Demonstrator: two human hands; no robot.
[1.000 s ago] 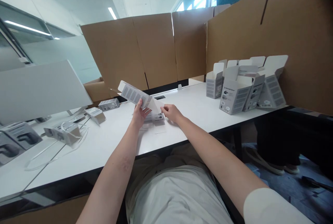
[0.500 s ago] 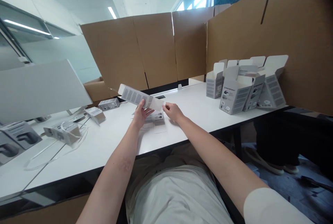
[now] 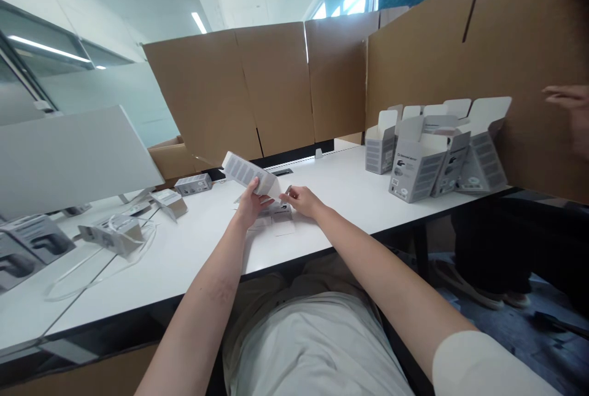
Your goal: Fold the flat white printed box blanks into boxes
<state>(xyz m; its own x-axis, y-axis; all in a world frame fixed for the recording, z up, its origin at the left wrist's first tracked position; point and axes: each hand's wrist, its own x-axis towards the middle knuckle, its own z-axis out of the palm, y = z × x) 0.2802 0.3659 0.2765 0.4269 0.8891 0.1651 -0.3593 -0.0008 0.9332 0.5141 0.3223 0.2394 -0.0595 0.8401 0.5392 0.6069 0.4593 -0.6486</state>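
A grey-and-white carton [image 3: 246, 174] is held tilted above the table, its far end raised to the left. My left hand [image 3: 249, 205] is closed around its lower side, with the thumb on the printed face. The fingers of my right hand [image 3: 304, 201] pinch a flap at the carton's near right end. Under my hands, a flattened carton [image 3: 281, 219] lies on the white table [image 3: 331, 224], partly covered by the hands and the held carton.
Several open-topped cartons [image 3: 416, 166] stand at the right by a cardboard partition [image 3: 276, 89]. On the left are small boxes [image 3: 193, 184], a carton with a white cable [image 3: 117, 233] and a monitor [image 3: 69, 163]. Another person's hand [image 3: 573, 107] shows at the right edge.
The carton has shifted slightly right and steepened. My right hand has bent the end flap upward and moved a little left and down. Another person's hand has appeared at the right.
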